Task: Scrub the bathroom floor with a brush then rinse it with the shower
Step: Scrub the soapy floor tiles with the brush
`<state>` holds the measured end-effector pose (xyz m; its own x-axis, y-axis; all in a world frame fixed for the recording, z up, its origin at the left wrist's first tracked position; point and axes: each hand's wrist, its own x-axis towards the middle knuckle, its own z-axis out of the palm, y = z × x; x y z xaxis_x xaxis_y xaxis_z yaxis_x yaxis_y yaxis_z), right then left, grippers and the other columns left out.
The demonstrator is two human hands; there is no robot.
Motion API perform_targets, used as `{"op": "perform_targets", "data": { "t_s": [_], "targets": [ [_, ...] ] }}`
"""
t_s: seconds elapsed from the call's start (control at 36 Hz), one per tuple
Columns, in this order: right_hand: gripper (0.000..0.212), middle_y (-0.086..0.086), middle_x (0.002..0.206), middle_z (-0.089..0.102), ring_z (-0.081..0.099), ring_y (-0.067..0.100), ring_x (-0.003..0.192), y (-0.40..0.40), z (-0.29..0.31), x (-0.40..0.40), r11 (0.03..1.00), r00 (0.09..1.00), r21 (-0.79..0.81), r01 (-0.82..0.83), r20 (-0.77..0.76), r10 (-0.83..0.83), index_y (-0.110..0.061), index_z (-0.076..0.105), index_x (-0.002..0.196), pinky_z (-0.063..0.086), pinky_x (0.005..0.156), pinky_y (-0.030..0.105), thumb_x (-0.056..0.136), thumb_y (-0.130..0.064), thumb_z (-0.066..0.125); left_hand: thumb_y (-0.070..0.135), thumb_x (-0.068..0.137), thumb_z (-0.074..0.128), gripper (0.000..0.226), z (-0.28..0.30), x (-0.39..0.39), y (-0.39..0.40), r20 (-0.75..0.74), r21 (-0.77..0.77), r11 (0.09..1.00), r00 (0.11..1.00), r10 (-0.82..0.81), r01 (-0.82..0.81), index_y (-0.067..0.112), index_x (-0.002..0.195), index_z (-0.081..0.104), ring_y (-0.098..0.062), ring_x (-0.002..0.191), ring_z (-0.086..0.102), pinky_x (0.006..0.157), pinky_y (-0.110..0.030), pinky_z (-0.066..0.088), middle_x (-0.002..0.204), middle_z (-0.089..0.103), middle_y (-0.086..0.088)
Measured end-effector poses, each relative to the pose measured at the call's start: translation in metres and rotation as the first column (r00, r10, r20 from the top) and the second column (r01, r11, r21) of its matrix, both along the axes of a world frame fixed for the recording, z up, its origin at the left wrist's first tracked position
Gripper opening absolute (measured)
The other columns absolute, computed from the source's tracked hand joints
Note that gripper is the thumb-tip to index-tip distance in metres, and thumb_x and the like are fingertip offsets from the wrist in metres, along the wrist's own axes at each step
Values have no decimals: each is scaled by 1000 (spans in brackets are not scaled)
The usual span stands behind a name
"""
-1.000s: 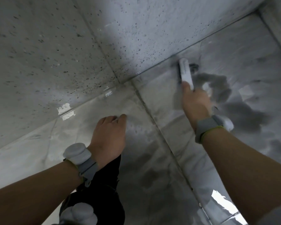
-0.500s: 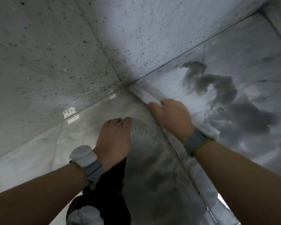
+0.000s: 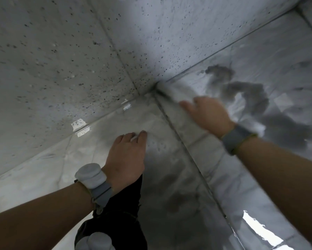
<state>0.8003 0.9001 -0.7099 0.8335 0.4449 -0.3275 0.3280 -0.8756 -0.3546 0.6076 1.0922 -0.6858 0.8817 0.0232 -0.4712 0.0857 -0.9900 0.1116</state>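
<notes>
My right hand grips a white scrubbing brush, blurred by motion. The brush head lies in the corner where the speckled grey tiles meet the glossy marble tiles. Its bristles are hidden. My left hand rests flat on the marble tile left of the dark grout line, fingers straight and holding nothing. Dark wet patches spread over the marble to the right of my right hand. No shower head is in view.
My knee in black trousers is at the bottom centre, below my left wrist. Both wrists carry grey bands with white pucks. Bright reflections sit on the wet marble at the lower right and on the seam at the left.
My right hand drew the brush from the seam on the right marble tile leftward and down, then pushed it into the corner. My left hand stayed put.
</notes>
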Motion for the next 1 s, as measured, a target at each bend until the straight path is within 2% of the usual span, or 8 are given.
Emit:
{"op": "perform_targets", "data": {
  "t_s": [0.19,0.25,0.39,0.58,0.69,0.81,0.92,1.0],
  "targets": [
    [70,24,79,58,60,42,84,-76,23,81,873,874,-41,486,-4,-486,2,61,81,44,75,42,99,-62,39,12,69,54,70,3,6,-2,-45,1,1000,999,4,-4,-1,138,55,-37,112,63,95,-44,49,112,72,-15],
    [66,30,95,64,62,46,97,-49,22,44,897,897,-30,440,-23,-441,4,67,97,46,83,45,103,-55,39,14,70,48,71,1,5,-4,-49,0,1000,999,17,-17,0,139,53,-37,113,62,96,-43,47,112,71,-15],
    [50,7,80,55,55,30,82,31,10,-59,985,972,100,140,-206,-117,-16,53,75,42,71,36,100,-58,43,17,74,37,70,2,1,-5,-19,4,999,999,31,-31,2,141,52,-35,119,61,101,-44,46,114,71,-13],
    [66,7,62,49,56,34,68,-19,-2,27,983,980,54,177,-97,-171,-13,46,62,42,62,37,96,-69,42,13,69,62,74,0,-1,-1,-46,14,1000,999,27,-27,1,142,54,-35,119,63,99,-45,49,116,72,-13],
    [60,15,81,66,61,37,74,-54,8,56,723,720,103,683,-261,-643,-12,61,77,47,65,42,88,-70,47,10,69,63,73,0,1,-3,-61,6,999,998,34,-33,1,141,54,-34,116,63,97,-44,48,116,71,-12],
    [42,7,62,56,46,23,48,-3,8,-1,455,472,177,872,-550,-689,-16,54,66,34,50,31,92,-48,47,19,77,44,65,-3,-3,2,64,-78,993,993,97,-92,1,138,58,-37,116,65,97,-47,51,123,70,-16],
    [45,5,62,57,49,21,54,61,22,-90,464,390,138,875,-769,-507,-11,56,69,38,55,33,100,-39,39,22,74,37,72,-6,-19,23,125,-50,984,976,176,-171,2,141,55,-37,126,59,106,-42,34,144,58,-18],
    [48,11,80,63,58,26,71,99,24,-126,502,386,156,851,-833,-396,-3,59,88,47,64,34,106,-41,35,27,74,36,73,-6,-24,40,89,-20,979,975,205,-204,2,140,55,-39,129,56,105,-46,41,147,54,-19]
  ]
}}
